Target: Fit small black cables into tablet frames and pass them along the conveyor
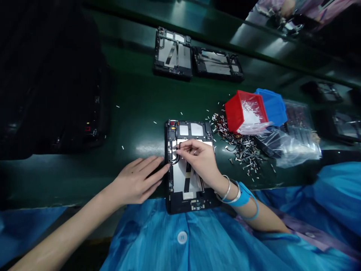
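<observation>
Open tablet chassis (188, 188) flat on dark green counter (135, 113), near edge, bottom end overhanging toward blue smock (180, 241). Back cover off: white panel inside, black ribbon strips, small board at bottom end.

Left hand (138, 180) flat on counter, palm down, grip open, holding nothing. Fingertips (165, 169) touching left edge of chassis, bracing it.

Right hand (201, 160) over upper half of chassis, grip pinched on thin black cable (175, 160). Cable curving down-left from pinch point toward left frame edge, just beside left fingertips. Whether cable end seated: cannot tell, too small. Right wrist with silver bangles (229, 192) and blue wrist strap (245, 197).

Just right of chassis: scatter of small black and white parts (242, 150) loose on counter. Behind scatter: red bin (235, 113) tipped on side, white bits inside, touching blue bin (273, 105). Clear plastic bag (293, 146) with dark contents just right of bins.

Far side of counter: two more open chassis side by side, left one (172, 54) with grey panel, right one (218, 64) darker, well apart from work area. Few white flecks scattered on counter between.

Left side: dark bulky object (96, 113), detail unreadable. Top right corner: another person's work area (290, 22), blurred.
</observation>
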Tool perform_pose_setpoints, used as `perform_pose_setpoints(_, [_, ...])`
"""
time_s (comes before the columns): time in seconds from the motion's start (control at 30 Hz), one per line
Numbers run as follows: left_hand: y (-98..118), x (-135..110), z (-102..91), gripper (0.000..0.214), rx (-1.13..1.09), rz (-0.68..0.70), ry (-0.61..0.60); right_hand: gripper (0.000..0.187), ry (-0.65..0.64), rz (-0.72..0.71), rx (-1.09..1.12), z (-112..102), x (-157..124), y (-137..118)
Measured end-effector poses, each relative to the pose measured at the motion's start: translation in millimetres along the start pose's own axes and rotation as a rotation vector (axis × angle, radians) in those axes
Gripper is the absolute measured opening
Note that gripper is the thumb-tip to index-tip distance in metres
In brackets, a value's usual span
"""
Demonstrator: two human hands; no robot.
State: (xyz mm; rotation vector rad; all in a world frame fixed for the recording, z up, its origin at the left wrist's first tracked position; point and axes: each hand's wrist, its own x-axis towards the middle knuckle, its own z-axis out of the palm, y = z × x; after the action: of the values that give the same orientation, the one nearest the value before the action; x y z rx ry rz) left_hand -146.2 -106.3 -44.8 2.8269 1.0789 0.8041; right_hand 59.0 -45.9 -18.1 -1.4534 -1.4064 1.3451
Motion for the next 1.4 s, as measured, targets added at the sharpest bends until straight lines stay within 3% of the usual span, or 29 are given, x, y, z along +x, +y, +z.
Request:
perform_pose_setpoints(0.3, [3, 4, 3.1, 0.032, -0.01, -0.022, -0.059, 0.008, -0.043, -0.102, -0.225, -7, 5, -4])
perform_pose_setpoints(0.43, [5, 9, 4.7, 0.03, -0.043, -0.079, -0.06, 0.007, -0.128, -0.094, -0.333, -18, 16, -9])
perform_pose_setpoints(0.63, [7, 10, 4.0, 0.034, 0.022, -0.012, -0.066, 0.01, -0.272, -0.044, -0.311, -24, 30, -13])
perform_pose_setpoints(1.07, [-2, 18, 4.0, 0.043, -0.002, 0.105, -0.236, 0.004, -0.273, -0.055, -0.569, -19, 40, -20])
perform_pose_setpoints(1.4, [-5, 19, 7.4, 0.042, -0.145, 0.078, -0.228, 0.003, -0.261, -0.037, -0.581, -17, 38, -19])
